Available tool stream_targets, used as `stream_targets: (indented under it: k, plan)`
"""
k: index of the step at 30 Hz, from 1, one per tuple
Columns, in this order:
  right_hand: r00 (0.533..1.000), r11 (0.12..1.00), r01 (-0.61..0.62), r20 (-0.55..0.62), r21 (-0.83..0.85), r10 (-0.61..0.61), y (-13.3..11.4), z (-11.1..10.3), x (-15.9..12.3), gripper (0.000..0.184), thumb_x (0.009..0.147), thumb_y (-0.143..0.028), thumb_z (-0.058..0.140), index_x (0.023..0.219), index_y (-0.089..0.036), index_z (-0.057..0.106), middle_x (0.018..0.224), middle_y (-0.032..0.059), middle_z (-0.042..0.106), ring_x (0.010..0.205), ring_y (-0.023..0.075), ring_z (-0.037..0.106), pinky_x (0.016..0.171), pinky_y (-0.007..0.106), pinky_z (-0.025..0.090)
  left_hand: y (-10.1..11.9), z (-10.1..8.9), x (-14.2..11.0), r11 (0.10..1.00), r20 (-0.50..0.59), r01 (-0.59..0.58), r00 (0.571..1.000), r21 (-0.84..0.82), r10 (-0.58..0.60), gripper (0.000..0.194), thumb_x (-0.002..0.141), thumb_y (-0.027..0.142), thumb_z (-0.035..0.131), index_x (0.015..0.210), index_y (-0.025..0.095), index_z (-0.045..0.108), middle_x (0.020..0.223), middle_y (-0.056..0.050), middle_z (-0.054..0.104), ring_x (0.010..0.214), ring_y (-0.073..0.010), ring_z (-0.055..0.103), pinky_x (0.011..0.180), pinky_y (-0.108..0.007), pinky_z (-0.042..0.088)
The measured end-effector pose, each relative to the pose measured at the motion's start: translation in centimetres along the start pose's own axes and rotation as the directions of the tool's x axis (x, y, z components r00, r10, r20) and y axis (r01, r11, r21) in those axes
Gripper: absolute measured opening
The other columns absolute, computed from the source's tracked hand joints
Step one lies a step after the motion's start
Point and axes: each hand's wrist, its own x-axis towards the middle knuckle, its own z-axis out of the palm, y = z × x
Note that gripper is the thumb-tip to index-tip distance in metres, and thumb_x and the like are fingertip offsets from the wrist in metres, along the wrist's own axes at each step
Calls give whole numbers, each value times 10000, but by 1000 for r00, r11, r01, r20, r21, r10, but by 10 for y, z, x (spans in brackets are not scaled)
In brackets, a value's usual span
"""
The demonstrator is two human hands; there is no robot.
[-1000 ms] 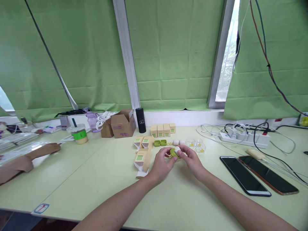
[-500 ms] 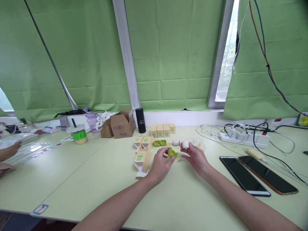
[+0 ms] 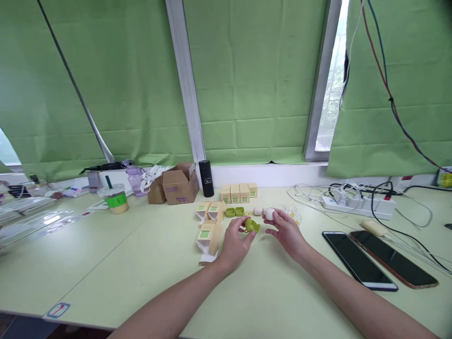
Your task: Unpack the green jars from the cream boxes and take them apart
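My left hand pinches a small olive-green cover that looks like an open-topped case. In my right hand, thumb and fingertips close on a small white rounded case, held apart from the cover, up and to its right. Just beyond the hands lie two green square cases, small yellow pieces and a pinkish-white piece. Clear plastic cups with yellow bits are partly hidden behind my right hand. Opened cardboard packets with green squares lie left of my left hand.
Several small closed boxes stand at the back by a black cylinder and a brown carton. Two phones and a power strip with cables are on the right. A lidded drink cup stands left.
The white case has come away from the green cover as my right hand moved off to the right; it has since shifted slightly back left. Another person's arm at far left has left the view.
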Motion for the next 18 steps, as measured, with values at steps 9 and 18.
stream_targets:
  k: [9, 18]
  plan:
    - [987, 966, 150, -28, -210, -159, -4, 1, 2, 499, 680, -510, 880, 1083, -271, 709, 929, 23, 644, 887, 211, 618, 725, 357, 585, -4, 0, 0, 999, -14, -42, 999, 15, 43, 410, 845, 221, 702, 1252, 211, 656, 1223, -102, 678, 1111, -251, 632, 925, -413, 532]
    - [868, 675, 374, -15, -636, -496, 4, -27, 33, 434, 770, -388, 736, 1181, -258, 692, 1142, 75, 627, 987, 246, 629, 847, 424, 559, -6, 1, -1, 999, 2, -39, 999, 32, 39, 409, 833, 208, 702, 1239, 213, 655, 1158, -84, 680, 1080, -244, 628, 914, -409, 533]
